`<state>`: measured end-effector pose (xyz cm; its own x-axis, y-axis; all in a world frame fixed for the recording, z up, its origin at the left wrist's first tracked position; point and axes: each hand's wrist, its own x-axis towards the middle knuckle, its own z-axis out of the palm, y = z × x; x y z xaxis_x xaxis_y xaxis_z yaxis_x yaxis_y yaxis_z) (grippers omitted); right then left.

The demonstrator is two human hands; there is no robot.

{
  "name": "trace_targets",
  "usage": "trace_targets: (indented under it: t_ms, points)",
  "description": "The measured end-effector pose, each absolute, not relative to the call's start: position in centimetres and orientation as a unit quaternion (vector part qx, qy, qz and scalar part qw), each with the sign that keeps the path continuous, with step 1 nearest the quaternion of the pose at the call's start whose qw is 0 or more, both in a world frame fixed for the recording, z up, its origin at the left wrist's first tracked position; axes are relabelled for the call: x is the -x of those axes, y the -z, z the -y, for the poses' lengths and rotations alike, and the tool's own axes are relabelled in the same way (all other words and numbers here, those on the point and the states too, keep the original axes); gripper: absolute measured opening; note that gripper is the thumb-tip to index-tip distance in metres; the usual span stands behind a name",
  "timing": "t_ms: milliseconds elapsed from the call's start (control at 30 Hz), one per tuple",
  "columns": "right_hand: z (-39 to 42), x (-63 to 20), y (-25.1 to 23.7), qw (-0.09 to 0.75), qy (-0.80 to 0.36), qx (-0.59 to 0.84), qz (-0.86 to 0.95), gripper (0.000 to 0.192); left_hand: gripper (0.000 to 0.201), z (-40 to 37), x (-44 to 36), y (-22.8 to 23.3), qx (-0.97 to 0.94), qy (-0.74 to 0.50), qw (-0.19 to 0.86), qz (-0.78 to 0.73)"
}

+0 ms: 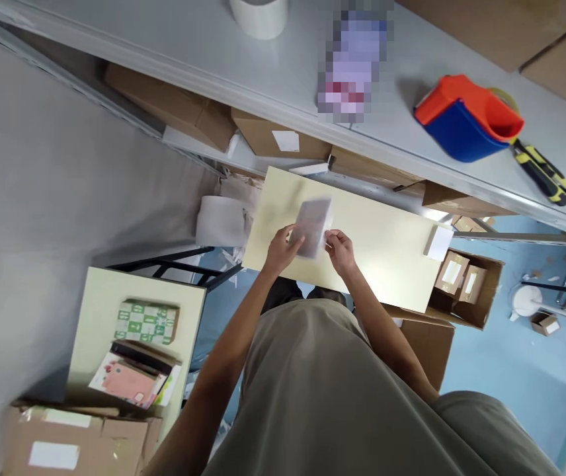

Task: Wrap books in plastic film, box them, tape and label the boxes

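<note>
1. Small translucent white packet [311,226], blurred, sits between both hands just above the pale yellow table [387,254].
2. Left hand [281,249] is closed on the packet's left edge, fingers curled around it.
3. Right hand [340,250] pinches the right edge with its fingertips.
4. Judging by this, handling is mid-way: the packet is lifted, not yet set down.
5. Farther right, an open brown cardboard box [469,287] holds small labelled cartons; a red-and-blue tape dispenser [466,119] rests on the grey shelf [287,73].
</note>
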<state>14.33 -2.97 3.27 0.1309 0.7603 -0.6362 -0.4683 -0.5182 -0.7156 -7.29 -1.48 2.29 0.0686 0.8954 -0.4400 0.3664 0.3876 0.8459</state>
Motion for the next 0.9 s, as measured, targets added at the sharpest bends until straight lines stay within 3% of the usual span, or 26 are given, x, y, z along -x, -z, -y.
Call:
trace_targets:
  t_ms: [167,333,433,600,733,900]
  points:
    - [-2.0,-9.1,-2.1,0.457,-0.598,0.631,0.186,0.046,0.042,-2.7,9.8,-1.9,-0.536,-0.301,0.523,-0.591]
    - [-4.6,-4.9,-2.4,0.436,-0.526,0.671,0.287,0.045,0.045,-5.9,10.6,-1.1,-0.458,-0.340,0.620,-0.538]
    - [-4.7,-3.8,-2.1,0.414,-0.505,0.675,0.345,0.046,0.033,-7.2,11.6,0.1,-0.412,-0.350,0.642,-0.543]
    - [-4.3,-5.3,1.1,0.327,-0.448,0.754,0.353,0.049,0.031,-9.2,14.6,3.5,-0.383,-0.273,0.617,-0.631]
    - [-4.0,-5.6,3.4,0.261,-0.471,0.769,0.344,0.034,0.027,-10.2,15.8,5.9,-0.442,-0.194,0.555,-0.678]
    - [-4.0,-4.8,3.5,0.242,-0.488,0.770,0.333,0.025,0.039,-9.9,15.9,6.9,-0.504,-0.243,0.500,-0.662]
